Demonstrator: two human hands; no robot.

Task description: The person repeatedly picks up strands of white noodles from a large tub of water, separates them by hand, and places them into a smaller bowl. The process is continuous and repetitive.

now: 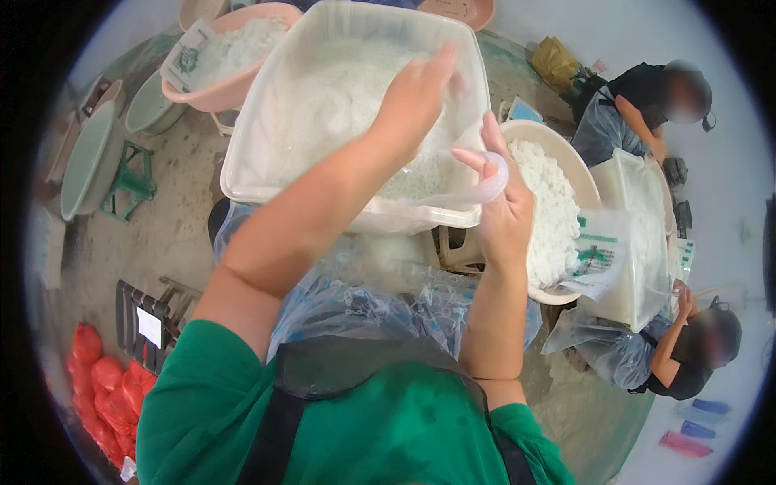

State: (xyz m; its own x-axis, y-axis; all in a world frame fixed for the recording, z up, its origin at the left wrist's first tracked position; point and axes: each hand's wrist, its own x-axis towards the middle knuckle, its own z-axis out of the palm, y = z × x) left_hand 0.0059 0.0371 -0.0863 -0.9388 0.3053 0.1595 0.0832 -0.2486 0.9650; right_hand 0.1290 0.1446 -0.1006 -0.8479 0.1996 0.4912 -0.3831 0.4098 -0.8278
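Floor (190, 212): grey, patchy, seen from where I stand.
White tub (250, 194): in front of person, cloudy liquid (331, 105) inside.
Beige basin (588, 174): right of tub, heaped white material (550, 218).
Left hand (411, 97): over tub, fingertips blurred, can't tell if pinching.
Right hand (508, 222): near-right corner, two fingers spread, others unclear.
Translucent strip (490, 189): looped at right fingers, by tub rim.

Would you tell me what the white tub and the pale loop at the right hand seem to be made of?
White tub: probably moulded plastic, smooth and slightly glossy, judging by its rounded rim and corners. Pale loop, at the right hand: wet-looking, glossy, partly see-through; perhaps membrane or thin film, I cannot tell which.
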